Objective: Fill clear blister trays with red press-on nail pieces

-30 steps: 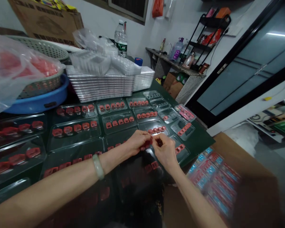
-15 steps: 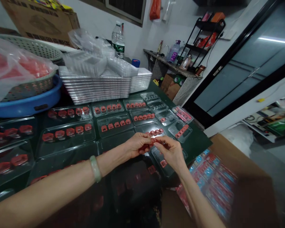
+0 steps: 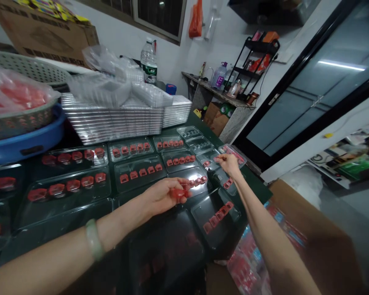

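Observation:
My left hand (image 3: 162, 196) hovers palm up over the clear blister trays (image 3: 135, 172) on the dark green table, its fingers curled around several small red parts (image 3: 178, 192). My right hand (image 3: 230, 163) is stretched out to the far right trays, fingers pinched at a partly filled tray (image 3: 209, 159); what it pinches is too small to make out. Rows of red parts fill most trays. A tray with a row of red parts (image 3: 217, 219) lies below my right forearm.
A tall stack of empty clear trays (image 3: 117, 116) stands at the back. A blue basin (image 3: 24, 141) with a basket and a bag of red parts sits at the left. A cardboard box of packed items (image 3: 258, 262) stands low at the right. A water bottle (image 3: 149, 61) is behind.
My hands were together over the near trays; now my right hand has reached out to the far right tray while my left stays back holding red parts. The camera has shifted slightly.

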Motion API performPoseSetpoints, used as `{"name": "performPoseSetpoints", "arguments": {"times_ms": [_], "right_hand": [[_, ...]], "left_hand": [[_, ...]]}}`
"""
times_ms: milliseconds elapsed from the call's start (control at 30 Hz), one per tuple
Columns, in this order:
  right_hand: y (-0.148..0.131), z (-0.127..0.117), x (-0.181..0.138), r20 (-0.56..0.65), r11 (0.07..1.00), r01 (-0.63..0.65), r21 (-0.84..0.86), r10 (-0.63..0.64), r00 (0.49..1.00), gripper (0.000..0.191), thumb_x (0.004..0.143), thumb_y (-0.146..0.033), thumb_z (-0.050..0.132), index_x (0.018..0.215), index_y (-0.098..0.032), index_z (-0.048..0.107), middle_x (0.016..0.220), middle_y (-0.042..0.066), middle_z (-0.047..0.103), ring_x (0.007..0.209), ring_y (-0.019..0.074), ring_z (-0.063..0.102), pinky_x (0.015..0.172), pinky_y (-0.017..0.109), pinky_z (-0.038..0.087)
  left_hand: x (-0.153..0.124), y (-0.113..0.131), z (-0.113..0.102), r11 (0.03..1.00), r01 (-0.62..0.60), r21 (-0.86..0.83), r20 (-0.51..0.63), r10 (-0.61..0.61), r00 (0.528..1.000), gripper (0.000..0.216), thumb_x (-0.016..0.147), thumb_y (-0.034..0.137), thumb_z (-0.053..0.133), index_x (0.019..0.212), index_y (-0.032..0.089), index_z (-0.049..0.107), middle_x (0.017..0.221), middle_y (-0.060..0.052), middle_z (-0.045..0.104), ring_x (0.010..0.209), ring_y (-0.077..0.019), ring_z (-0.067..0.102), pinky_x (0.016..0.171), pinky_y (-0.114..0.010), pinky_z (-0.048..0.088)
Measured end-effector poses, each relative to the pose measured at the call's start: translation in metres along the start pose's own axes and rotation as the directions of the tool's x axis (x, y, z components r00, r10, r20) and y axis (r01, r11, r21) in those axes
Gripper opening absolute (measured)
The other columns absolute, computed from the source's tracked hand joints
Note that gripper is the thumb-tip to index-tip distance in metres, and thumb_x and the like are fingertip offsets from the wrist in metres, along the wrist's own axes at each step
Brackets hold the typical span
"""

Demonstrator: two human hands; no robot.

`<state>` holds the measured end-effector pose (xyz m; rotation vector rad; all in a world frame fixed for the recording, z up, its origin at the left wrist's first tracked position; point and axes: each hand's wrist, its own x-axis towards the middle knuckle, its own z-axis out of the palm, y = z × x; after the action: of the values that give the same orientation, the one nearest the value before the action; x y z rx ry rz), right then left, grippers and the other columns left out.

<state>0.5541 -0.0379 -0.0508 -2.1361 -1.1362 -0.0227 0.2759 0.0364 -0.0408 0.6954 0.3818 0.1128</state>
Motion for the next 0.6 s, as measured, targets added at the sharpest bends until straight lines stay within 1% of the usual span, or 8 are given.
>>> {"name": "performPoseSetpoints", "arguments": {"times_ms": [133, 300, 367, 467, 533, 600], "right_hand": [[0.011, 0.019, 0.017, 0.074, 0.995, 0.018, -0.094, -0.011, 0.997, 0.014, 0.062, -0.017, 0.056, 0.066, -0.009, 0.067, 0.057, 0.005, 0.062, 0.052, 0.0134, 0.053, 0.052, 0.023, 0.038], [0.009, 0.028, 0.022, 0.156, 0.978, 0.039, -0.205, -0.006, 0.988, 0.009, 0.060, -0.014, 0.057, 0.061, -0.012, 0.066, 0.058, 0.004, 0.063, 0.059, 0.0147, 0.056, 0.054, 0.021, 0.038], [0.006, 0.031, 0.020, 0.173, 0.969, 0.038, -0.244, 0.005, 0.985, 0.008, 0.061, -0.014, 0.057, 0.059, -0.013, 0.066, 0.058, 0.004, 0.063, 0.059, 0.0141, 0.056, 0.054, 0.021, 0.038], [0.001, 0.032, 0.017, 0.167, 0.956, 0.023, -0.294, 0.028, 0.986, 0.008, 0.062, -0.016, 0.058, 0.059, -0.013, 0.065, 0.059, 0.005, 0.063, 0.059, 0.0142, 0.056, 0.055, 0.021, 0.038], [-0.004, 0.029, 0.015, 0.166, 0.951, 0.021, -0.308, 0.032, 0.986, 0.007, 0.062, -0.016, 0.059, 0.059, -0.012, 0.065, 0.058, 0.007, 0.062, 0.058, 0.0146, 0.056, 0.054, 0.022, 0.038], [-0.010, 0.020, 0.014, 0.165, 0.952, 0.026, -0.306, 0.026, 0.986, 0.007, 0.060, -0.017, 0.062, 0.063, -0.011, 0.065, 0.059, 0.008, 0.062, 0.058, 0.0156, 0.056, 0.054, 0.022, 0.038]], "left_hand": [[-0.007, 0.006, -0.003, 0.998, -0.004, 0.068, -0.058, 0.008, 0.998, 0.026, 0.065, 0.003, 0.054, 0.090, 0.010, 0.053, 0.090, -0.012, 0.057, 0.071, -0.0179, 0.059, 0.052, -0.023, 0.041], [-0.005, 0.009, -0.005, 0.995, 0.042, 0.094, -0.092, -0.034, 0.995, 0.024, 0.069, 0.011, 0.057, 0.092, 0.012, 0.052, 0.084, -0.009, 0.057, 0.060, -0.0133, 0.056, 0.045, -0.021, 0.037], [-0.004, 0.010, -0.006, 0.996, 0.057, 0.068, -0.085, -0.051, 0.995, 0.024, 0.071, 0.017, 0.056, 0.094, 0.013, 0.052, 0.084, -0.009, 0.057, 0.060, -0.0130, 0.056, 0.043, -0.020, 0.035], [-0.002, 0.012, -0.006, 0.997, 0.070, 0.011, -0.046, -0.069, 0.997, 0.028, 0.074, 0.028, 0.052, 0.097, 0.013, 0.052, 0.086, -0.010, 0.058, 0.062, -0.0139, 0.056, 0.043, -0.020, 0.033], [-0.003, 0.015, -0.006, 0.998, 0.068, -0.007, -0.017, -0.068, 0.998, 0.032, 0.077, 0.034, 0.047, 0.100, 0.013, 0.050, 0.088, -0.011, 0.058, 0.062, -0.0155, 0.056, 0.042, -0.021, 0.033], [-0.003, 0.017, -0.006, 0.998, 0.065, -0.004, -0.011, -0.065, 0.998, 0.036, 0.078, 0.038, 0.043, 0.103, 0.013, 0.048, 0.089, -0.013, 0.058, 0.061, -0.0165, 0.057, 0.042, -0.022, 0.032]]}}
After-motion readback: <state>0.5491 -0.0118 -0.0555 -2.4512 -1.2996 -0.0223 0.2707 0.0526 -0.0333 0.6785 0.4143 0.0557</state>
